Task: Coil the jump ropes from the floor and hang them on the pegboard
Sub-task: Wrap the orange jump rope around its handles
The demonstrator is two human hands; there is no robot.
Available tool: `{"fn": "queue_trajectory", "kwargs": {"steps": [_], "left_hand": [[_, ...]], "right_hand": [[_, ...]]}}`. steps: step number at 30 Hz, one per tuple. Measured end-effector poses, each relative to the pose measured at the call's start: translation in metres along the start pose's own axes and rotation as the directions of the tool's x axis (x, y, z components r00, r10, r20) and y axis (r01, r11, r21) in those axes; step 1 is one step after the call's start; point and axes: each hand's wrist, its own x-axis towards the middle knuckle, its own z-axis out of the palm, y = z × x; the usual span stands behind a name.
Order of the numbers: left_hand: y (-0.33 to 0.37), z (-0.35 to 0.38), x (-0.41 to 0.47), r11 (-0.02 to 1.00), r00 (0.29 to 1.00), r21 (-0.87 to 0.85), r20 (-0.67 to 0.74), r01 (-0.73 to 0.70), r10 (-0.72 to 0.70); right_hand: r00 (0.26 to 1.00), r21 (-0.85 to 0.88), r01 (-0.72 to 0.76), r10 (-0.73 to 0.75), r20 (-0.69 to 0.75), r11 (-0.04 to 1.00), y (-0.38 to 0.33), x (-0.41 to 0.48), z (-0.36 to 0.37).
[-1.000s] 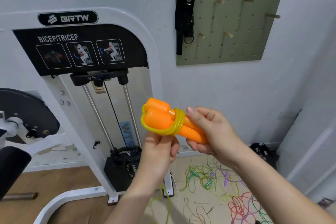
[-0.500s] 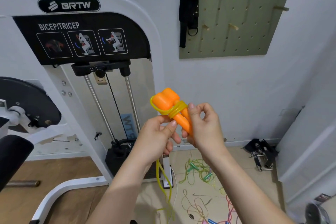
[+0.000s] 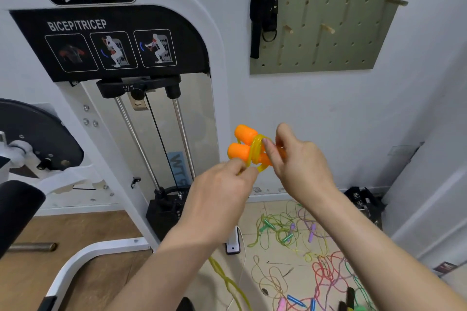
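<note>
Right hand (image 3: 300,166): fingers clasp orange handles (image 3: 243,134). Left hand (image 3: 222,192): fingers pinch yellow cord (image 3: 255,150) just beneath. We should pull each wrap taut, beside the last.

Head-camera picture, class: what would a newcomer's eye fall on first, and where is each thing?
First, the bright orange handles at centre, gripped by the right hand, with yellow cord wound round them and pinched by the left hand below. Then the tangle of coloured jump ropes on the floor at lower right, and the green pegboard on the wall at upper right.
</note>
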Motion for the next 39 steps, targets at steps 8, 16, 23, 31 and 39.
{"fn": "queue_trajectory", "kwargs": {"steps": [8,16,23,31,39], "left_hand": [[-0.026,-0.026,0.026,0.938,0.944,0.108,0.058,-0.329,0.324],[-0.021,-0.021,0.028,0.950,0.945,-0.071,-0.148,-0.305,0.292],[-0.013,-0.027,0.035,0.536,0.980,-0.822,0.190,0.192,-0.060],[-0.011,-0.027,0.031,0.465,0.984,-0.868,0.144,0.175,-0.103],[0.006,-0.029,0.038,0.332,0.977,-0.922,0.213,0.202,-0.003]], "right_hand": [[0.888,-0.084,0.296,-0.242,0.390,0.951,-0.002,0.014,-0.035],[0.863,0.341,0.107,-0.257,0.434,0.934,-0.003,0.024,-0.062],[0.990,0.581,0.062,-0.124,0.068,0.811,-0.008,0.014,-0.048],[0.973,0.539,-0.022,-0.107,0.207,0.842,-0.001,0.021,-0.066],[0.956,0.637,-0.100,-0.104,0.276,0.764,-0.005,0.007,-0.070]]}}
